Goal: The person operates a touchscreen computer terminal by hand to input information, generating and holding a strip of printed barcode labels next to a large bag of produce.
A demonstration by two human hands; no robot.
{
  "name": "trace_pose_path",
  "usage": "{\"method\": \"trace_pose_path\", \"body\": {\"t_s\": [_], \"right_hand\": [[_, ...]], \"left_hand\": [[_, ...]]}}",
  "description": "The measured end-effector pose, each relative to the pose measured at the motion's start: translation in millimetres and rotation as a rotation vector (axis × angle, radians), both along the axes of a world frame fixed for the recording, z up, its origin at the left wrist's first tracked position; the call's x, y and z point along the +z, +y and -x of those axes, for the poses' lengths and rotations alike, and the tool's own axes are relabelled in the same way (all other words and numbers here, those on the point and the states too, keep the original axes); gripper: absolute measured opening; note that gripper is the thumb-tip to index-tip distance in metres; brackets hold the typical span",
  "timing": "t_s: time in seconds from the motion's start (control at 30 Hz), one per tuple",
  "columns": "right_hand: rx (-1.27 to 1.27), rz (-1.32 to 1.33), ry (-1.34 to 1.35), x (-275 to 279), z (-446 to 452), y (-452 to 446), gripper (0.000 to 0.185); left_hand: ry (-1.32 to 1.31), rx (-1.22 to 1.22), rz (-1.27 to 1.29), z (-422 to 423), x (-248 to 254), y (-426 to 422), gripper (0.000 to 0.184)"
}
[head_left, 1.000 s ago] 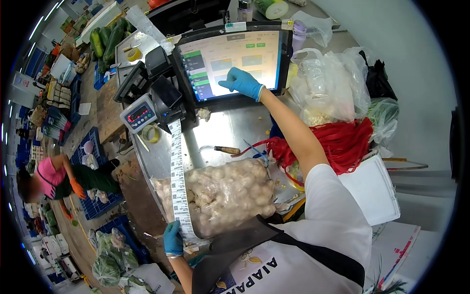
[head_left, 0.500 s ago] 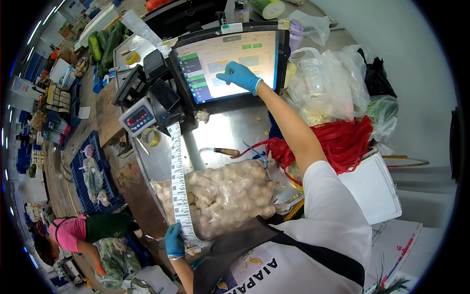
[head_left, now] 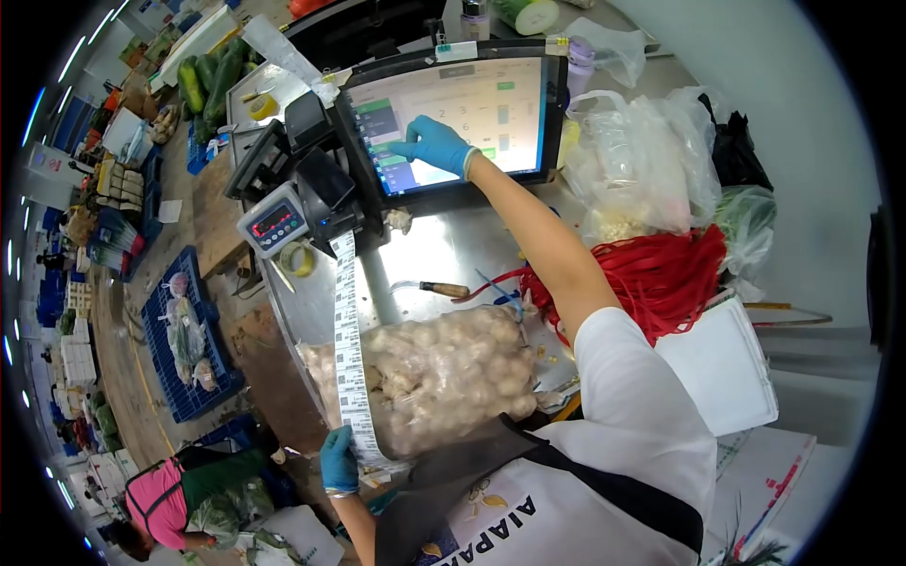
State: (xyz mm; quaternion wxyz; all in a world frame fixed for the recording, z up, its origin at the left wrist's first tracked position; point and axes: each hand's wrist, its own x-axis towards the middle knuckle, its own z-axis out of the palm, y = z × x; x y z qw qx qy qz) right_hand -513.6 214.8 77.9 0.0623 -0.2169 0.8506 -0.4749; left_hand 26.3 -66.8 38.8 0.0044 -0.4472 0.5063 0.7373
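Observation:
My right hand (head_left: 436, 148), in a blue glove, is at the lit touchscreen (head_left: 510, 113); one finger stretches out to the left over its lower left part, and the hand holds nothing. My left hand (head_left: 338, 462), also gloved in blue, pinches the edge of a long strip of printed labels (head_left: 348, 358). From the dark label printer (head_left: 330, 193) the strip hangs down across a big clear bag of pale, round, mushroom-like produce (head_left: 453, 377). That bag lies on the metal table, close against my apron.
A wooden-handled hook tool (head_left: 442, 289) lies beyond the bag. To the right are red straps (head_left: 661, 283) and clear plastic bags (head_left: 632, 160). A scale display (head_left: 274, 222) and tape roll (head_left: 297, 259) stand left. A co-worker in pink (head_left: 156, 500) bends over greens.
My right hand has moved left and slightly down on the screen, where a number keypad now shows. My left hand stays on the label strip. The co-worker has bent lower.

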Motion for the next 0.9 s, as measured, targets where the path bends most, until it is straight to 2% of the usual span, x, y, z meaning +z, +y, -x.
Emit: {"method": "trace_pose_path", "body": {"t_s": [0.17,0.23,0.37,0.53,0.77,0.9], "right_hand": [[0.073,0.007,-0.095,-31,-36,24,0.044],[0.004,-0.009,-0.251,-40,-56,40,0.041],[-0.091,-0.031,-0.266,-75,-53,76,0.04],[-0.173,-0.058,-0.231,-77,-33,93,0.039],[0.016,-0.096,-0.194,-89,-80,77,0.044],[0.093,-0.001,-0.285,-105,-115,75,0.042]], "left_hand": [[0.007,0.0,-0.022,-2,-6,1,0.011],[0.008,-0.007,-0.025,0,-4,3,0.012],[0.004,-0.029,-0.015,0,0,1,0.013],[0.014,-0.054,0.005,-4,-4,-4,0.013],[-0.001,-0.041,0.011,2,5,4,0.012],[0.014,-0.036,-0.002,-3,-2,-3,0.012]]}}
